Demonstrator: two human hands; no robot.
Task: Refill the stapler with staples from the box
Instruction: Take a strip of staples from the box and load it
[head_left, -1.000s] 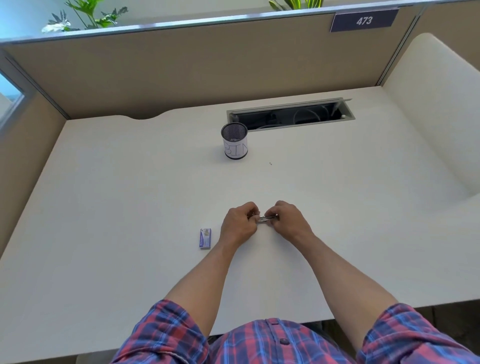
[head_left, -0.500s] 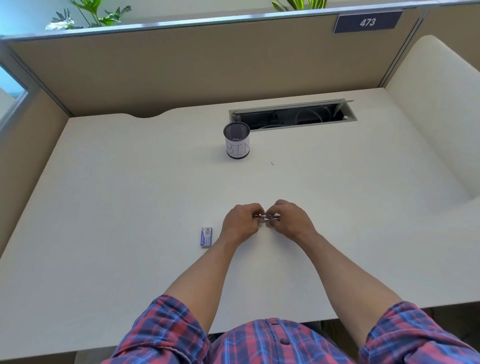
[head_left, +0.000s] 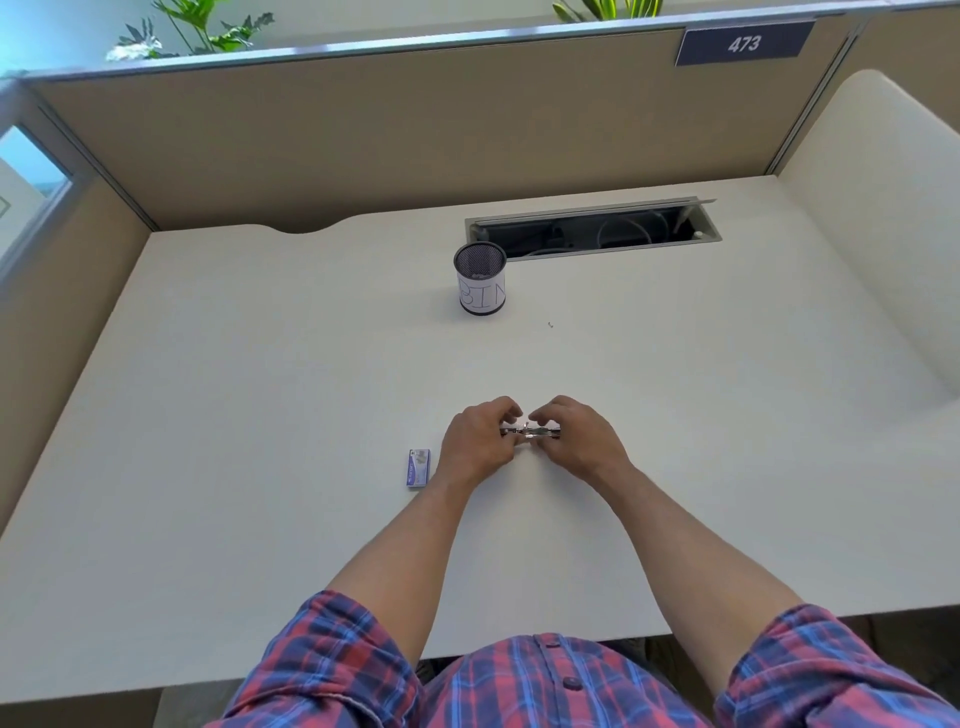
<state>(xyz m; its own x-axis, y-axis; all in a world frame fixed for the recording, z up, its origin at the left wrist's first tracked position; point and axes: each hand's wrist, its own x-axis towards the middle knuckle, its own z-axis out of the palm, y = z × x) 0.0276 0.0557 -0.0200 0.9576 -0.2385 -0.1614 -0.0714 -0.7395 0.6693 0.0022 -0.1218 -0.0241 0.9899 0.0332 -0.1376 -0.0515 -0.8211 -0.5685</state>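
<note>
We see the stapler (head_left: 531, 431) only as a thin silvery strip of metal lying crosswise between our two hands, low over the middle of the desk (head_left: 260, 364); most of it is hidden behind our fingers, so we cannot tell whether its magazine is open or whether any staples sit in it, nor whether it touches the desk surface. Our left hand (head_left: 480, 441) is curled around the strip's left end, fingers bent in and closed on the metal, and our right hand (head_left: 576, 441) is curled the same way around its right end, thumb and fingertips pinching it; the two hands nearly meet above it. The staple box (head_left: 418, 467), small, bluish-purple with a pale printed face, lies flat on the desk just beside our left wrist, apart from it; the print is too small for us to read, and we cannot tell whether the box is open. Farther back, well apart from the hands, stands a black mesh cup (head_left: 480, 284) with a white label reading "BIN"; something pale lies at its bottom, too dim to name. A tiny dark speck (head_left: 550, 325) rests on the desk to the cup's right. Behind the cup is an open cable slot (head_left: 592, 231) with wires dimly visible inside. Our plaid sleeves (head_left: 332, 660) are cut off by the bottom edge.
</note>
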